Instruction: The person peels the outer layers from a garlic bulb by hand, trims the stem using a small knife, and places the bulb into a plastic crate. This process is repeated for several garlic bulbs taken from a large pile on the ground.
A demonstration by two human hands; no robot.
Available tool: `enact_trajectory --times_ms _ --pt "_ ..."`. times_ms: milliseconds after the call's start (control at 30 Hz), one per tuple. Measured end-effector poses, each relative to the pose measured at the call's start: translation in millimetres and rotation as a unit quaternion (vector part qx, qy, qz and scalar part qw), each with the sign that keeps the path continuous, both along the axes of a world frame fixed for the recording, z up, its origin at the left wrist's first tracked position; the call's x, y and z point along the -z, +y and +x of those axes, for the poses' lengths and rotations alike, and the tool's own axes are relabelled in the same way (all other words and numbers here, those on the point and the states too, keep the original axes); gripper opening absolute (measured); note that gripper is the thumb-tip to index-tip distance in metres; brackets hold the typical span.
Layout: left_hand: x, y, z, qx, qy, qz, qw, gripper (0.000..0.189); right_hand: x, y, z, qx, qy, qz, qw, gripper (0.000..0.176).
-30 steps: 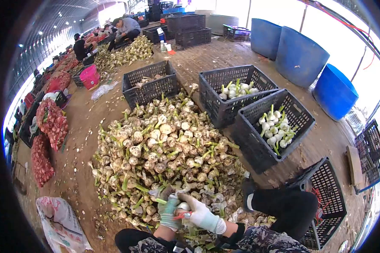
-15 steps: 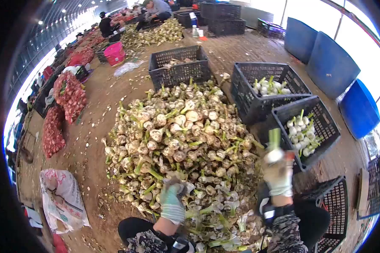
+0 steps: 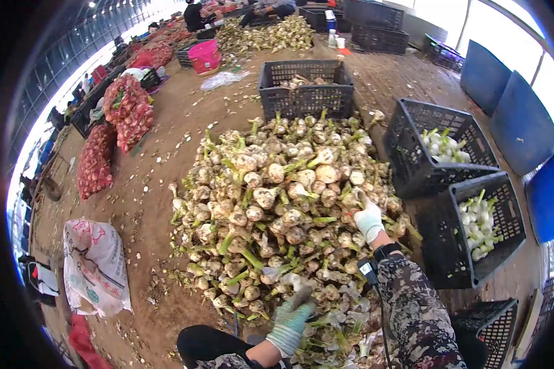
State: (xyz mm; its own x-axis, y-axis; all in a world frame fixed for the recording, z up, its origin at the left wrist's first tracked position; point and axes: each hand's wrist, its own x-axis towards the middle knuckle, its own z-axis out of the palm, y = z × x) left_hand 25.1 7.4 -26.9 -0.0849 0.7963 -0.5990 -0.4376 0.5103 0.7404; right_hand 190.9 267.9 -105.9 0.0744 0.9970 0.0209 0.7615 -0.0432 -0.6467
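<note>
A big heap of soil-stained garlic bulbs (image 3: 277, 212) with green stem stubs lies before me. My right hand (image 3: 368, 220), in a pale glove with soiled fingers, reaches onto the heap's right side. Its fingers stretch over bulbs there, and a small red patch shows beside them. Low at the front, my left hand (image 3: 289, 323) wears a striped green-and-white glove with dark, dirty fingertips. Its fingers extend over the heap's near edge, beside loose garlic skins (image 3: 335, 323); no bulb shows in them. Clean white garlic (image 3: 479, 227) with short green stems lies in the nearer black crate (image 3: 452, 246).
Another black crate (image 3: 406, 138) holds more white garlic. Behind the heap stands a crate (image 3: 308, 98) with some bulbs. A white sack (image 3: 98, 277) and red net bags (image 3: 95, 163) are on the left. Blue tubs (image 3: 526, 123) line the right; people sit farther back.
My right hand has left the crate side, where it held a white bulb with a green stem, and reached forward-left onto the heap. My left hand is lower. The view has turned left.
</note>
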Motion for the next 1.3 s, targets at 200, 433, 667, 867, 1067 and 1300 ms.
enact_trajectory --times_ms 200,433,667,867,1067,1300 --pt "-8 10 -5 0.032 -0.045 -0.031 0.998 0.038 -8 -27 16 -0.045 0.654 -0.124 0.745 0.028" --pt "-34 11 -16 0.006 -0.234 -0.107 0.966 0.036 -158 -172 6 -0.299 0.287 -0.124 0.901 0.025" --pt "-74 -28 -13 0.130 -0.307 0.064 0.941 0.043 -201 -233 -6 -0.326 0.137 0.102 0.930 0.028" --pt "-83 -33 -19 0.122 -0.145 0.155 0.969 0.048 -181 -250 -12 -0.229 0.219 0.130 0.940 0.052" --pt "-69 -30 -14 0.083 0.152 0.367 0.914 0.054 -148 -273 -25 -0.120 0.585 -0.142 0.789 0.064" --pt "-68 -21 -16 0.073 0.240 0.386 0.888 0.060 -139 -256 -44 -0.141 0.541 -0.036 0.829 0.056"
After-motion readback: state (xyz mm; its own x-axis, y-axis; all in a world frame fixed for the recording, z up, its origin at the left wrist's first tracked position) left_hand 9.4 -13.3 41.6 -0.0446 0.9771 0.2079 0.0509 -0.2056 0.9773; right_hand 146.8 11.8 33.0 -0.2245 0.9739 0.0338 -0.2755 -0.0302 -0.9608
